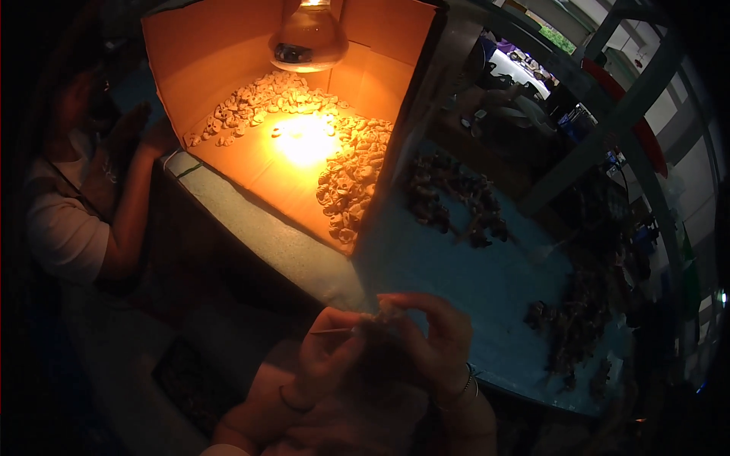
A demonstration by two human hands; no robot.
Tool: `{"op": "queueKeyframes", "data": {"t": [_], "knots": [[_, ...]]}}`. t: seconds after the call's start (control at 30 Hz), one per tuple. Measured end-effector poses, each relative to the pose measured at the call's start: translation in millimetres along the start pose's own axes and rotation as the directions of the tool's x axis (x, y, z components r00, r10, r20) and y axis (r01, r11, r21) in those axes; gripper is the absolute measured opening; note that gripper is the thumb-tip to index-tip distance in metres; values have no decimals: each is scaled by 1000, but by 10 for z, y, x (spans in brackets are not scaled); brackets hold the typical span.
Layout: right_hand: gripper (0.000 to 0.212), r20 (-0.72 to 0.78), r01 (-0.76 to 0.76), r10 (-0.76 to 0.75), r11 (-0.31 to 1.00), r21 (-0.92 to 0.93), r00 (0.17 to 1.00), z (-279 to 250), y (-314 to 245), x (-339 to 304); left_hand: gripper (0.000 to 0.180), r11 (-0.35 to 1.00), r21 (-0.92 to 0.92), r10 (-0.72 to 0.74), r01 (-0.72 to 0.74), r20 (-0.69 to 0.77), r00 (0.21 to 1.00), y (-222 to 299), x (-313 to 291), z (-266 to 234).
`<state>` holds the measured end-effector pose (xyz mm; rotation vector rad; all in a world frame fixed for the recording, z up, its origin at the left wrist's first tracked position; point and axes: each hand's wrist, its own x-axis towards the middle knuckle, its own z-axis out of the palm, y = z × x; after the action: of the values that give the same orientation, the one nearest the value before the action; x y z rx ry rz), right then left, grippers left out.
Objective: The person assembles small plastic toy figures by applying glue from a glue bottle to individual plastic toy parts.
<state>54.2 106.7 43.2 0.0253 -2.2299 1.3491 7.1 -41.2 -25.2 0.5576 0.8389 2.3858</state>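
Both of my hands meet low in the middle, their fingertips pinched close together. Between them is a small pale piece (389,310), too dim and blurred to name. My left hand (328,357) is closed, and a thin stick (331,331) pokes out from its fingers toward the left. On the other side of the piece, my right hand (439,338) grips it between thumb and curled forefinger. Just beyond my hands stands an open-fronted cardboard box (258,182). Many small pale rounded pieces (353,178) with dark spots lie heaped along its walls.
A glowing lamp bulb (309,42) hangs inside the box. Dark clustered pieces (460,197) lie on the blue tabletop (426,258), with another dark heap (578,327) farther right. A co-worker (84,213) sits at the left, an arm against the box. A green-grey post (601,114) slants at the right.
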Motion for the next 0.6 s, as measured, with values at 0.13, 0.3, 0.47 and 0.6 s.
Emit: {"op": "queueKeyframes", "data": {"t": [0.13, 0.3, 0.47, 0.6], "knots": [[18, -20, -72, 73, 995, 76, 997, -152, 51, -96, 21, 999, -10, -32, 32, 64, 997, -46, 5, 104], [19, 53, 47, -46, 999, -14, 998, -290, 12, -109, 22, 993, -25, -112, 116, 118, 987, -48, -30, 120], [27, 122, 317, -310, 947, -47, 943, -370, 96, -156, 22, 971, -139, -168, 194, 176, 970, -7, -50, 199], [27, 119, 392, -385, 919, -48, 915, -407, 95, -145, 21, 974, -108, -177, 199, 184, 967, 37, -64, 253]]}}
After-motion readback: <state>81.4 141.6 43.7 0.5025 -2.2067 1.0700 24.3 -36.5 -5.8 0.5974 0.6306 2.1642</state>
